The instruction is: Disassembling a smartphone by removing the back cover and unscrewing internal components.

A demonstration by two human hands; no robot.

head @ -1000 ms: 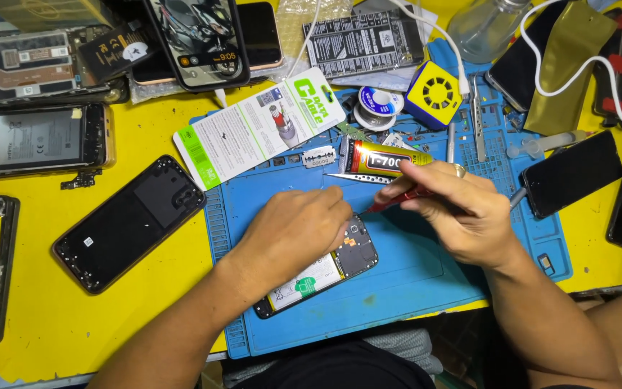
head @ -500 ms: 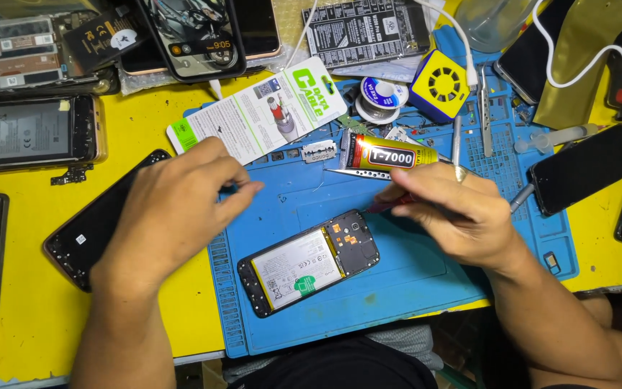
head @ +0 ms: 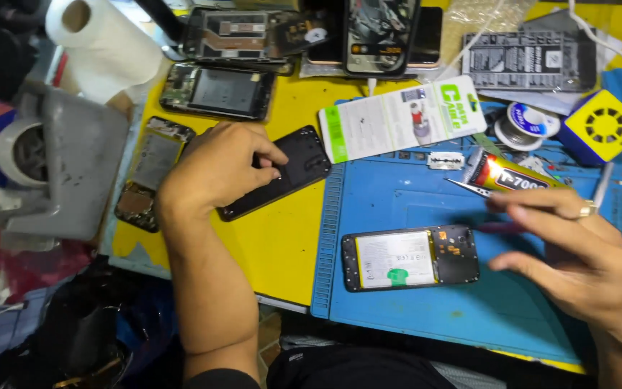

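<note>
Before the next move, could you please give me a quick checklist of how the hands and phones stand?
1. Left hand on the black back cover: ok, fingers rest on it.
2. Open phone lies flat on the blue mat: ok.
3. Right hand holds a thin tool: cannot tell, blurred.
4. Glue tube on the mat, within the right hand's reach: ok.
5. Glue tube capped: cannot tell.
6. Razor blade loose on the mat near the tube: not ok.
</note>
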